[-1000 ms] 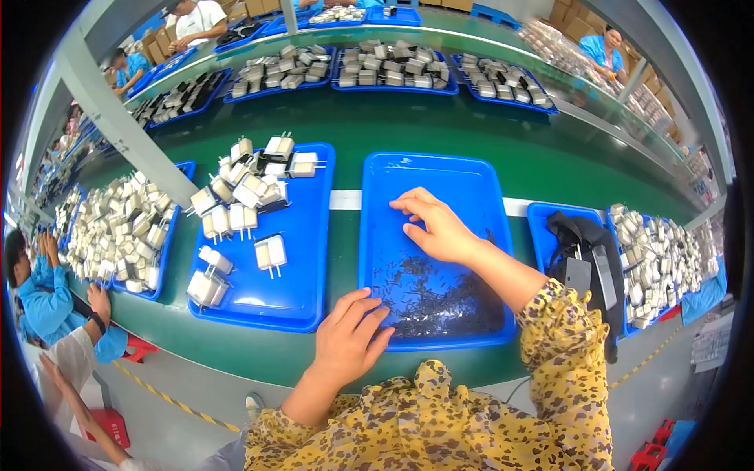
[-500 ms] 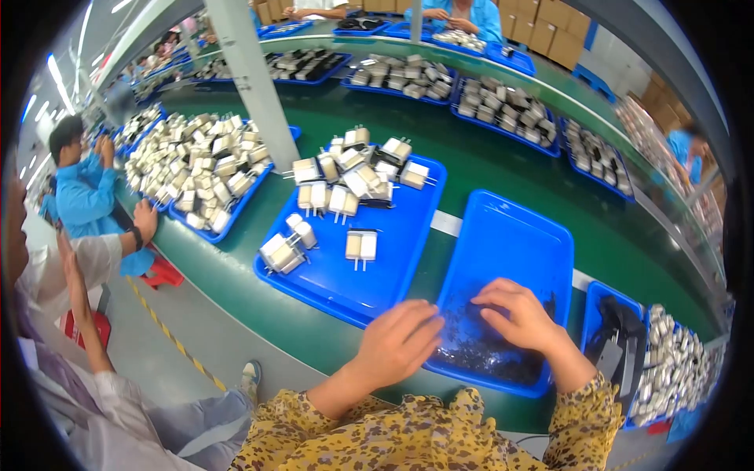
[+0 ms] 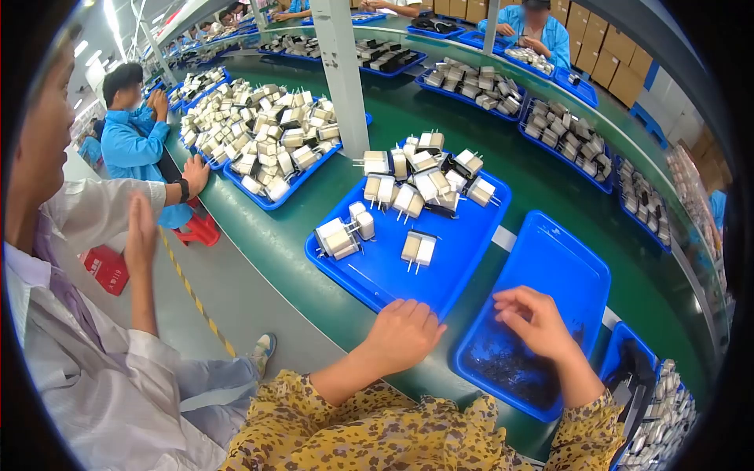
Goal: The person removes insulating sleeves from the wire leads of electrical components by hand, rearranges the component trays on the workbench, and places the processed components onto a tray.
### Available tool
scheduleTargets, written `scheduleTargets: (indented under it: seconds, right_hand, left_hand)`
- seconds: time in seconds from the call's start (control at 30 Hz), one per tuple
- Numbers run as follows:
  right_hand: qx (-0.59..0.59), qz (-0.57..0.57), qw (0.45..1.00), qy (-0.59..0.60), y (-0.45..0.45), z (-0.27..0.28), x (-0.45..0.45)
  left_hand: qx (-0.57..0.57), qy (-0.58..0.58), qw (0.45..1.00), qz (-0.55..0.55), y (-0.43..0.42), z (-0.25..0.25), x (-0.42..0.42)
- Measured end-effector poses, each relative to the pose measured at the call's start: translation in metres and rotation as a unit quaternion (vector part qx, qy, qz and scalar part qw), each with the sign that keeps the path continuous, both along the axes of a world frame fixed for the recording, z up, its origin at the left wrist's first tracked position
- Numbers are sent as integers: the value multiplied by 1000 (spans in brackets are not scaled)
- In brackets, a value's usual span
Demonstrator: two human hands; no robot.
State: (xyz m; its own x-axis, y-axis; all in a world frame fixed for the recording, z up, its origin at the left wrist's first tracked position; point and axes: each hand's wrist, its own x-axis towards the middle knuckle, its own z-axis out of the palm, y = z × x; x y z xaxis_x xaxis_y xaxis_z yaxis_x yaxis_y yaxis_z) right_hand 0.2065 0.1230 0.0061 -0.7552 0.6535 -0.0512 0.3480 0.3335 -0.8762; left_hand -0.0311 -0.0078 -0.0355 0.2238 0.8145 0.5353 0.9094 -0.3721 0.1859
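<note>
My left hand [image 3: 407, 334] is at the front edge of a blue tray [image 3: 369, 286], its fingers curled down and their tips hidden, so what they hold, if anything, does not show. On that tray are several white plug adapters [image 3: 432, 184] with metal pins, heaped at the back. One adapter pair [image 3: 419, 250] lies apart near the middle, and a small cluster [image 3: 338, 239] sits at the left. Over a second blue tray [image 3: 542, 259] hovers my right hand [image 3: 538, 322], fingers loosely bent, thumb apart, nothing visible between them. Small dark pieces [image 3: 510, 378] are scattered over this tray's near part.
Beyond a metal post [image 3: 339, 74] stand trays heaped with adapters [image 3: 267, 137]. More loaded trays [image 3: 565, 137] line the far side. A person in a white shirt [image 3: 102, 314] stands close at my left, one hand [image 3: 196, 174] on the bench edge. Another tray [image 3: 628, 345] holds dark items at right.
The view has turned left, so the trays appear farther right and lower. My left hand's fingers, blurred before, are now curled at the tray edge. My right hand keeps its place over the second tray.
</note>
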Motion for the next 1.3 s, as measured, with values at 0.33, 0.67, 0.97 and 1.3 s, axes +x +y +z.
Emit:
scheduleTargets:
  seconds: [0.33,0.67,0.97,1.3]
  right_hand:
    - [-396,-99,904,126,-11,-16,-55]
    - [-337,-200,893,221,-16,-20,-76]
    - [-187,-256,937,145,-9,-36,-98]
    - [-225,-282,908,210,-4,-27,-88]
  left_hand:
    - [30,34,998,31,-1,13,9]
    - [102,17,990,98,-6,2,9]
    - [98,-70,992,50,-11,4,4]
    - [17,-823,557,113,-45,-18,-26]
